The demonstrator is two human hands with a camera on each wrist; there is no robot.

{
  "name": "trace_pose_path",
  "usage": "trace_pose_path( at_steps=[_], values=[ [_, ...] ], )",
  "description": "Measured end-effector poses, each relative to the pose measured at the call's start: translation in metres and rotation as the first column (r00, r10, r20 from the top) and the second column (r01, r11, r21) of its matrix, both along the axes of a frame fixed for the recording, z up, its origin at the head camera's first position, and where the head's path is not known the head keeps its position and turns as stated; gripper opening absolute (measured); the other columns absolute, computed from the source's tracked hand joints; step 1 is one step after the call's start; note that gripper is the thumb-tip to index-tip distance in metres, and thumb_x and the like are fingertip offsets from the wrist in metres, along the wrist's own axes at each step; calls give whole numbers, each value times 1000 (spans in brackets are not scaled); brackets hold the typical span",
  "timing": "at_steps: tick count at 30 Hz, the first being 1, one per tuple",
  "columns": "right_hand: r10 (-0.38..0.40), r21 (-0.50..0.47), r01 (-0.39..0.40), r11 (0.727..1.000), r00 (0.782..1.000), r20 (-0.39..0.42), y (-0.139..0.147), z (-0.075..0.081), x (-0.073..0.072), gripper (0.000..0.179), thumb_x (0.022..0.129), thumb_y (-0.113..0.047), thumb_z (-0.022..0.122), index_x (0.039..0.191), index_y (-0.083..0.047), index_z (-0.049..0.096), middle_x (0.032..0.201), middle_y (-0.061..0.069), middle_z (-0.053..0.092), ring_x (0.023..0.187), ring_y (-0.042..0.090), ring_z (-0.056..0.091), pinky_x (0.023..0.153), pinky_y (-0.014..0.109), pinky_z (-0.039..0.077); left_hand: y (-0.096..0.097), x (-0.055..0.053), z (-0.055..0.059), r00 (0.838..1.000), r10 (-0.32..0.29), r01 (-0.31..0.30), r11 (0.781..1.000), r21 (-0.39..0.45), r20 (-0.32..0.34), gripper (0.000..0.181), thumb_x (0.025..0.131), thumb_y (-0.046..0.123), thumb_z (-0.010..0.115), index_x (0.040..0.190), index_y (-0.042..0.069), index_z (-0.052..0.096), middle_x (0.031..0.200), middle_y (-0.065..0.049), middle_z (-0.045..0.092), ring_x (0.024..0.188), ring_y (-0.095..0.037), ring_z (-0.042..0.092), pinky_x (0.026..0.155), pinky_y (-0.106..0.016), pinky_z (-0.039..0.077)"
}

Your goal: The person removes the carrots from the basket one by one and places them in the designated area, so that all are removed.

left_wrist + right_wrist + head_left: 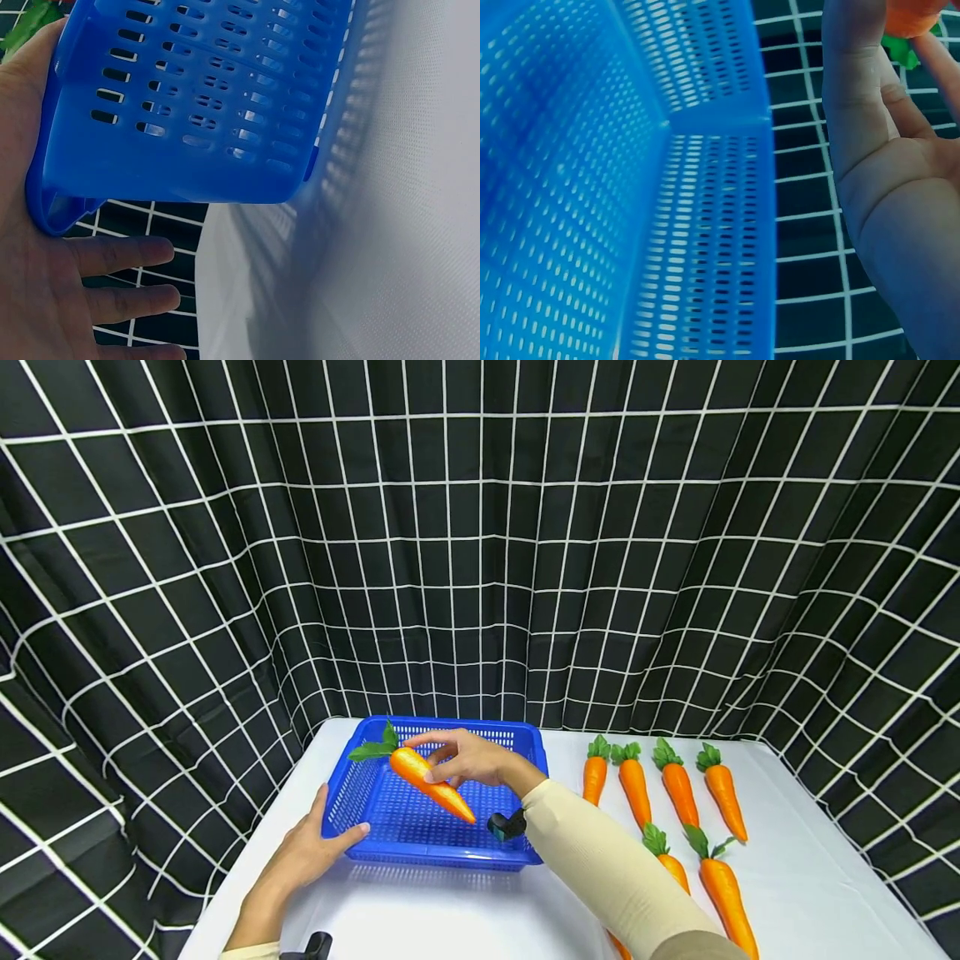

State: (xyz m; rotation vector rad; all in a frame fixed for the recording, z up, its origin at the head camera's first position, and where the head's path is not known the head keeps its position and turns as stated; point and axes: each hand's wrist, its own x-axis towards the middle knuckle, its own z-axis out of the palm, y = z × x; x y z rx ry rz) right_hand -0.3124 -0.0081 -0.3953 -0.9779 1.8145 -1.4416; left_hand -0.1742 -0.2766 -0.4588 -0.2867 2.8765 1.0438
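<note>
A blue plastic basket [450, 850] with slotted walls stands on the white table, and no carrots show inside it. Above it my right hand [476, 758] pinches an orange carrot [411, 766] between thumb and fingers, its leafy green top to the left and its tip slanting down to the right. Only a bit of that carrot [915, 16] shows in the right wrist view. My left hand [303, 852] is at the basket's front left corner, thumb along the rim. In the left wrist view its straight fingers [131, 301] extend past the basket wall [180, 161].
Several carrots with green tops lie in two rows at the right, among them a back-row carrot [724, 802] and a front-row carrot [726, 897]. My right sleeve [607, 860] covers part of the front row. A black curtain [480, 568] with white grid lines surrounds the table [405, 914].
</note>
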Motion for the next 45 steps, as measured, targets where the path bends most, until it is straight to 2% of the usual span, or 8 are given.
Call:
trace_pose_path(
  at_steps=[8, 15, 25, 32, 39, 45],
  values=[
    [-58, -117, 60, 991, 998, 21, 15, 14, 9, 56, 86, -9, 71, 138, -19, 54, 113, 20, 58, 97, 36, 63, 76, 49, 55, -1, 0, -1, 1000, -2, 2, 1000, 5, 7, 115, 82, 71, 57, 154, 8, -7, 149, -36, 17, 129, -58, 27, 95, -71, 29],
    [-100, -153, 85, 985, 990, -98, 30, 25, 20, 56, 86, -11, 69, 139, -19, 53, 112, 18, 60, 95, 35, 63, 74, 46, 56, -2, -1, -2, 1000, -4, 4, 1000, 0, 1, 117, 80, 73, 56, 154, 9, -8, 149, -36, 18, 129, -57, 27, 95, -71, 29],
    [-142, -179, 113, 977, 977, -160, 47, 37, 35, 54, 86, -11, 69, 138, -17, 54, 114, 16, 61, 97, 33, 63, 73, 46, 56, -3, -1, -4, 1000, -8, 8, 1000, 2, 11, 119, 79, 75, 55, 154, 9, -10, 149, -37, 15, 130, -58, 23, 96, -72, 26],
    [-135, -233, 90, 968, 974, -185, 59, 45, 43, 56, 87, -8, 66, 140, -12, 50, 108, 21, 61, 90, 36, 66, 74, 48, 55, -1, -1, -3, 1000, -11, 11, 1000, 8, 12, 117, 81, 72, 57, 154, 8, -9, 149, -37, 16, 130, -58, 24, 96, -72, 27],
    [-151, -294, 80, 953, 962, -228, 75, 56, 54, 57, 87, -5, 64, 141, -8, 48, 108, 22, 61, 88, 38, 67, 73, 50, 55, -1, 0, -1, 1000, -14, 14, 1000, 6, 2, 119, 79, 74, 56, 154, 9, -10, 149, -37, 17, 130, -58, 26, 96, -71, 28],
    [-207, -308, 123, 944, 943, -260, 89, 61, 62, 58, 87, -6, 65, 142, -10, 48, 109, 21, 62, 89, 37, 67, 72, 49, 55, -1, -1, 0, 1000, -18, 18, 1000, 8, -5, 117, 81, 72, 57, 153, 8, -10, 148, -38, 18, 128, -59, 27, 94, -72, 29]
  ],
)
